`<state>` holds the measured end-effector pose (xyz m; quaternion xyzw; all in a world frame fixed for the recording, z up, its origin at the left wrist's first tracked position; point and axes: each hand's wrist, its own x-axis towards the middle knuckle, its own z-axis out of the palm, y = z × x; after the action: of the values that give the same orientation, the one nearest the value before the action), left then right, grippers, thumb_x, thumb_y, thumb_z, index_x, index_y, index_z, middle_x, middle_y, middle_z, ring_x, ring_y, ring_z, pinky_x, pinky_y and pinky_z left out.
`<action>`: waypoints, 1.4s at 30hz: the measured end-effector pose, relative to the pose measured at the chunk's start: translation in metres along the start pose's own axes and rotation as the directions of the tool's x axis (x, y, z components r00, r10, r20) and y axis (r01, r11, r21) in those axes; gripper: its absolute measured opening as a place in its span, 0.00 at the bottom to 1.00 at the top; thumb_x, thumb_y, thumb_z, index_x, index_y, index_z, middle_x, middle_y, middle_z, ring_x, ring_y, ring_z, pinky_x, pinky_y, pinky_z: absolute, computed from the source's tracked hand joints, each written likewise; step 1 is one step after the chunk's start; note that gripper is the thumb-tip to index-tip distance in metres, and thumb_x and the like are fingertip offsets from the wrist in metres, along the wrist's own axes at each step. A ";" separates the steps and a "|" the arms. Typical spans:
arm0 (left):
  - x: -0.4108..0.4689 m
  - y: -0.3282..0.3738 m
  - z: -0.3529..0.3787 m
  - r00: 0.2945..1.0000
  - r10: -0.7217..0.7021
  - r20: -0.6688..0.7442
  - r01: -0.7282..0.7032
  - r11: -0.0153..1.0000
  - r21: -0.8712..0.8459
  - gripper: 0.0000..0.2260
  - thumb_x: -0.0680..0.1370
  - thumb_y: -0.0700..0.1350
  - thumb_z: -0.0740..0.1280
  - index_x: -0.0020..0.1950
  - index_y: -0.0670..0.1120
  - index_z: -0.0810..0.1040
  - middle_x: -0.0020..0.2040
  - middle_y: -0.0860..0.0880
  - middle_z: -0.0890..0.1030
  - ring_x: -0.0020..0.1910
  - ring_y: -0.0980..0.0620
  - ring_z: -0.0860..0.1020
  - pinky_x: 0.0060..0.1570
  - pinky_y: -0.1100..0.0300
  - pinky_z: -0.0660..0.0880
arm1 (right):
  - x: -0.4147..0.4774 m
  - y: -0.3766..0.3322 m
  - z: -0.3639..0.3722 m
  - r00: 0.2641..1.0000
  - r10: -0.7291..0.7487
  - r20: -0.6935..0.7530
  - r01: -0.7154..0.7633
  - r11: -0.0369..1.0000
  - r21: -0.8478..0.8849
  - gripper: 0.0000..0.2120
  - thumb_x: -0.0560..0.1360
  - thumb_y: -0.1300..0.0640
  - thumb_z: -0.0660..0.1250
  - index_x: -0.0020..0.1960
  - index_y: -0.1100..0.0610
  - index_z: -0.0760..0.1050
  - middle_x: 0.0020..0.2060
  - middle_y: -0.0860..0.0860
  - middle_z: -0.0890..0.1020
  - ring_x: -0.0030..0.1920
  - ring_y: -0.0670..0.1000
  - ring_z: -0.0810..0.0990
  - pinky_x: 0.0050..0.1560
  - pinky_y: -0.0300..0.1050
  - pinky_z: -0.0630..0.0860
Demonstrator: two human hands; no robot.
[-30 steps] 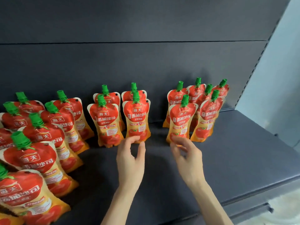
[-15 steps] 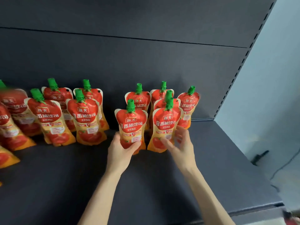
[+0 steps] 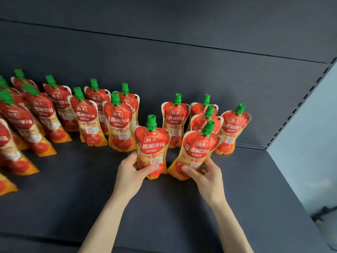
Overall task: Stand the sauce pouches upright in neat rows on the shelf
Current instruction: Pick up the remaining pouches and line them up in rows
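**Firmly held, two at once**

Clasping an upright tomato sauce pouch [image 3: 152, 147] low at its waist with the left grip [image 3: 130, 177]; pinching another, tilted pouch [image 3: 197, 148] low with the right grip [image 3: 207, 177]. Both on the shelf [image 3: 164, 216], just ahead of the standing rows [image 3: 116, 123]; base contact hard to judge. Likely soft, light, slick-filmed: best held low, gusset spread flat, not by the green cap [image 3: 151, 121].

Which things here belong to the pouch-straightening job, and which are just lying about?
Job: left hand gripping the upright pouch; right hand gripping the tilted pouch; standing rows; shelf.
Not job: back panel; slotted upright; pale wall.
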<state>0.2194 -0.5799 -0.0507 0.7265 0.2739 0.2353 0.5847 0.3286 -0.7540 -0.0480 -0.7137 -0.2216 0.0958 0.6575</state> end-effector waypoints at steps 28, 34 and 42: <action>0.045 -0.046 -0.183 0.993 0.109 0.048 -0.108 0.994 -0.029 0.26 0.70 0.46 0.74 0.65 0.48 0.71 0.58 0.51 0.78 0.56 0.55 0.77 0.56 0.57 0.75 | -0.018 -0.026 0.214 0.994 0.006 -0.105 -0.015 0.996 -0.089 0.19 0.68 0.59 0.75 0.56 0.55 0.74 0.50 0.48 0.83 0.50 0.45 0.82 0.49 0.39 0.79; 0.041 -0.050 -0.182 0.985 0.156 -0.068 -0.155 0.988 0.018 0.21 0.69 0.47 0.75 0.57 0.52 0.70 0.54 0.53 0.77 0.55 0.53 0.77 0.55 0.57 0.75 | -0.022 -0.019 0.217 0.994 -0.017 -0.106 0.004 0.992 -0.123 0.19 0.69 0.60 0.75 0.55 0.56 0.72 0.49 0.46 0.82 0.48 0.39 0.81 0.45 0.30 0.76; 0.041 -0.055 -0.184 0.972 0.204 -0.113 -0.200 0.979 0.047 0.26 0.71 0.47 0.73 0.67 0.47 0.70 0.57 0.55 0.75 0.56 0.57 0.73 0.54 0.63 0.69 | -0.020 -0.021 0.223 0.998 -0.039 -0.054 0.029 0.983 -0.181 0.18 0.71 0.59 0.73 0.58 0.56 0.71 0.49 0.41 0.80 0.46 0.31 0.77 0.43 0.23 0.71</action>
<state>0.1217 -0.4106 -0.0655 0.7456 0.2365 0.3311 0.5277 0.2116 -0.5619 -0.0570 -0.7687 -0.2223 0.0437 0.5981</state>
